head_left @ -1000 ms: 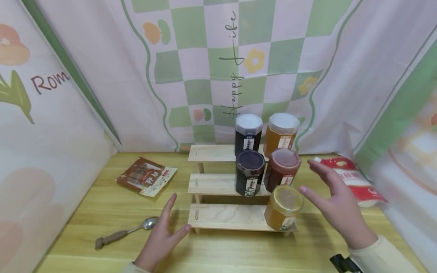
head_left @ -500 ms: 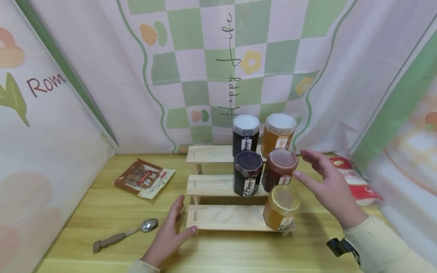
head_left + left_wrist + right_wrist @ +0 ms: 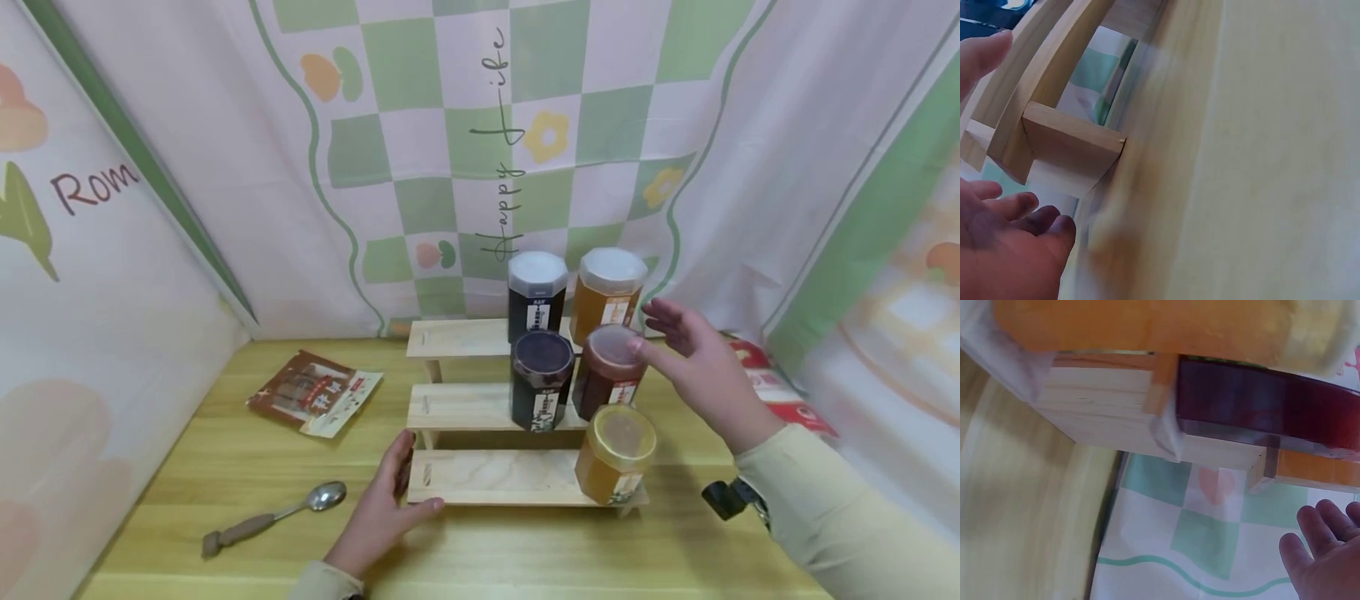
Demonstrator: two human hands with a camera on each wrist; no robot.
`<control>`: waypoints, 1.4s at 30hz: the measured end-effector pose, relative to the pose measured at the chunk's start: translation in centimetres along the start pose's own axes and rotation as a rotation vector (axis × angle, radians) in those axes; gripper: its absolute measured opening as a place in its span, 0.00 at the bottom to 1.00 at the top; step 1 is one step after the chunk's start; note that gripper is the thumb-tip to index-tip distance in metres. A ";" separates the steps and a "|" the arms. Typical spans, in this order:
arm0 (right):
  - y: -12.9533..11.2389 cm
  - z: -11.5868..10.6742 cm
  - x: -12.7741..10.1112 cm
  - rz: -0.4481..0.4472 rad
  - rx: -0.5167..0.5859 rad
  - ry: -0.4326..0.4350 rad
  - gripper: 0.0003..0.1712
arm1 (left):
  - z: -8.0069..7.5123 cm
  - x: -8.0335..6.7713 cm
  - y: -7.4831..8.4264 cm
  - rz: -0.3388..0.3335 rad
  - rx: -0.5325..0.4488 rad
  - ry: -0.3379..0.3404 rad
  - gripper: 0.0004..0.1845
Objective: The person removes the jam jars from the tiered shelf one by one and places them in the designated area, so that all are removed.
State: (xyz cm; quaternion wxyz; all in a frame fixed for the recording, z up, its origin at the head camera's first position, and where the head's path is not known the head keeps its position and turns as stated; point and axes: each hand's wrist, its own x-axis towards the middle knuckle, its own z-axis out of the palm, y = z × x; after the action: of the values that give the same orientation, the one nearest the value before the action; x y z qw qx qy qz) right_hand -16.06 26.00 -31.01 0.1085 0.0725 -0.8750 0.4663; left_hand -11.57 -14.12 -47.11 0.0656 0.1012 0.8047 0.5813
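Note:
A three-step wooden rack (image 3: 495,477) stands on the table, carrying several octagonal jars. At its lower left end is my left hand (image 3: 382,508), thumb in front and fingers to the side; in the left wrist view the fingers (image 3: 1054,228) are apart from the wood. My right hand (image 3: 701,367) is spread at the rack's right side, thumb by the lid of the dark red jar (image 3: 609,375). Behind that stands an orange jar (image 3: 609,292). A yellow-lidded amber jar (image 3: 617,454) sits on the bottom step. Two dark jars, one white-lidded (image 3: 537,296), one dark-lidded (image 3: 542,379), stand left of these.
Left on the table lie a brown packet (image 3: 315,393) and a metal spoon (image 3: 273,518) with a brownish handle. A red and white bag (image 3: 780,387) lies at the right, partly behind my right hand. A patterned curtain (image 3: 420,208) hangs behind the rack.
My left hand has moved right to the rack's lower left end. My right hand has moved left and away from me, closer to the dark red jar. The jars stay in place.

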 end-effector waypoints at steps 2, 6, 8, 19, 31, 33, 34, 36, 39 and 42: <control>-0.3 0.0 0.6 0.017 0.007 -0.019 0.45 | 0.0 0.2 -0.1 -0.013 -0.013 -0.011 0.62; -0.6 -0.1 1.7 0.051 0.014 -0.045 0.49 | 0.1 0.7 -0.6 -0.041 -0.022 -0.020 0.61; -0.7 -0.1 2.2 0.069 0.018 -0.062 0.52 | 0.2 1.0 -0.9 -0.045 -0.019 -0.022 0.59; -1.1 -0.4 4.9 0.132 0.039 -0.176 0.54 | 0.3 1.6 -1.7 -0.040 -0.023 -0.051 0.58; -1.2 0.1 6.2 0.148 0.012 -0.182 0.50 | 0.3 1.4 -1.5 -0.035 0.003 -0.052 0.59; -1.1 0.2 6.4 0.138 0.013 -0.175 0.49 | 0.3 1.4 -1.5 -0.039 0.000 -0.056 0.59; -1.1 0.3 6.4 0.133 0.015 -0.174 0.49 | 0.3 1.4 -1.5 -0.038 0.001 -0.056 0.59; -1.1 0.4 6.4 0.128 0.012 -0.170 0.49 | 0.3 1.4 -1.5 -0.037 0.011 -0.055 0.58; -1.3 0.5 6.4 0.126 0.005 -0.163 0.49 | 0.3 1.2 -1.3 -0.036 0.032 -0.045 0.57; -1.5 0.6 6.4 0.121 -0.015 -0.150 0.49 | 0.3 1.1 -1.1 -0.036 0.049 -0.034 0.56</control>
State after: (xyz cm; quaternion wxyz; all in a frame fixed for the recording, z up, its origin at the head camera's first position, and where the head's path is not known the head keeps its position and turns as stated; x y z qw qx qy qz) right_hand -21.96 24.54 -28.46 0.0149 0.0532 -0.8870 0.4585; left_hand -12.67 -13.94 -48.25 0.0872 0.0979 0.8191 0.5584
